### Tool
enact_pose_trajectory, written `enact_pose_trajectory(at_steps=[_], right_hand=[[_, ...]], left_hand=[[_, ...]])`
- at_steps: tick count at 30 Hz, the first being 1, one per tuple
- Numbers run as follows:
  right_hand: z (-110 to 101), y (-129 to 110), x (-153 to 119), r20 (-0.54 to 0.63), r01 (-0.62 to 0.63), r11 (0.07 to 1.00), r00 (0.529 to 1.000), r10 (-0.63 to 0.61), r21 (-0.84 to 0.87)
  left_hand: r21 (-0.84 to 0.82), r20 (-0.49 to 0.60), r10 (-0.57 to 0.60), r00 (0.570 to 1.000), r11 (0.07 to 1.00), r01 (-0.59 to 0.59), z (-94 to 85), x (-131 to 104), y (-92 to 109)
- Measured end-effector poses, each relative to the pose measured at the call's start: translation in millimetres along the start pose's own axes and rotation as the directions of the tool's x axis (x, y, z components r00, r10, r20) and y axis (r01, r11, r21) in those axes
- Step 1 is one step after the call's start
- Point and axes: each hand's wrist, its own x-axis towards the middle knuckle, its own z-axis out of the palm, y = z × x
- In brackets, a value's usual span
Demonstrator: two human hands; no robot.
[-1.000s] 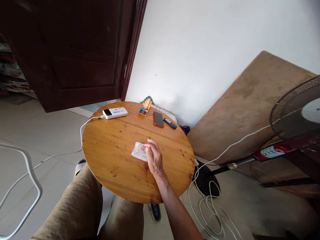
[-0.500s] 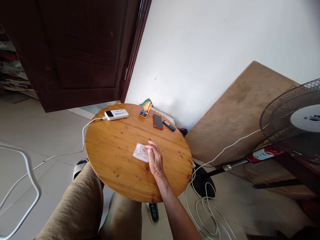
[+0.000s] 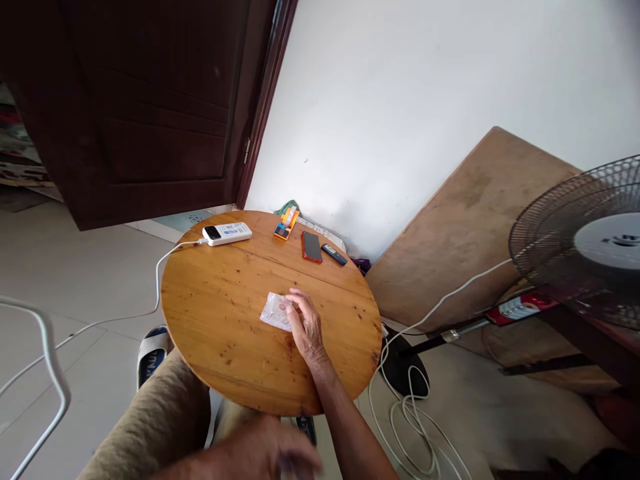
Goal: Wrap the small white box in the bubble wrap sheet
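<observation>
A small clear plastic packet (image 3: 275,311) with a pale insert and reddish marks lies flat on the round wooden table (image 3: 215,327). At its right edge rests my right hand (image 3: 307,328), thumb and fingers apart and slightly curved. Whether the fingertips touch the packet I cannot tell. My left hand (image 3: 270,448) is low in the view, in front of the table's near edge and over my legs. Motion smears its fingers, so its grip does not show.
Along the table's far side are a white power bank (image 3: 227,233) with a cable, an orange-and-blue item (image 3: 287,224), a red-edged phone (image 3: 312,247) and a dark handheld device (image 3: 334,254). A standing fan (image 3: 580,243) and coiled cable (image 3: 420,427) are at right.
My left hand has come into view at the bottom. My right hand's thumb and fingers have spread a little at the packet's edge. The whole view has shifted slightly.
</observation>
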Motion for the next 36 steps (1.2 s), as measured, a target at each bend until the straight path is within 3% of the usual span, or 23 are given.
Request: enact_pose_trajectory(at_steps=[2, 3, 4, 6, 8, 9, 12, 14, 17, 23, 30, 36], right_hand=[[1, 3, 0, -0.001, -0.016, 1.0, 1.0, 0.016, 0.014], [2, 4, -1, -0.003, -0.028, 0.999, 1.0, 0.028, 0.022], [2, 5, -1, -0.006, -0.047, 0.998, 0.999, 0.047, 0.032], [2, 8, -1, -0.006, -0.098, 0.994, 0.995, 0.098, 0.053], [1, 8, -1, 0.002, -0.152, 0.986, 0.988, 0.153, 0.071], [1, 8, 0, 0.01, -0.177, 0.981, 0.984, 0.177, 0.08], [-2, 4, 5, 0.05, -0.24, 0.967, 0.971, 0.236, 0.087], [-4, 2, 11, 0.099, -0.266, 0.961, 0.961, 0.258, 0.082], [-7, 1, 24, 0.173, -0.273, 0.956, 0.952, 0.252, 0.11], [-11, 5, 42, 0.213, -0.243, 0.955, 0.955, 0.206, 0.171], [-17, -6, 43, 0.119, -0.317, 0.893, 0.948, 0.294, 0.319], [-26, -11, 61, 0.129, -0.3, 0.895, 0.954, 0.272, 0.331]], left_hand=[[0.114, -0.145, 0.082, 0.986, 0.991, -0.066, -35.1, 7, 19], [0.345, -0.298, 0.235, 0.925, 0.93, -0.126, -51.5, 13, 27], [0.545, -0.393, 0.391, 0.832, 0.828, -0.132, -66.8, 21, 34], [0.745, -0.464, 0.573, 0.675, 0.665, -0.053, -92.8, 40, 42], [0.801, -0.496, 0.609, 0.619, 0.597, 0.055, -111.3, 60, 43], [0.812, -0.497, 0.597, 0.63, 0.576, 0.095, -117.5, 70, 42], [0.821, -0.472, 0.509, 0.72, 0.552, 0.148, -125.9, 89, 37], [0.826, -0.455, 0.487, 0.746, 0.543, 0.15, -126.2, 94, 34], [0.827, -0.452, 0.505, 0.735, 0.547, 0.133, -124.3, 93, 31], [0.823, -0.431, 0.53, 0.731, 0.563, 0.077, -121.1, 88, 31], [0.782, -0.48, 0.491, 0.727, 0.616, 0.1, -113.5, 86, 32], [0.749, -0.461, 0.454, 0.763, 0.659, 0.061, -111.8, 86, 32]])
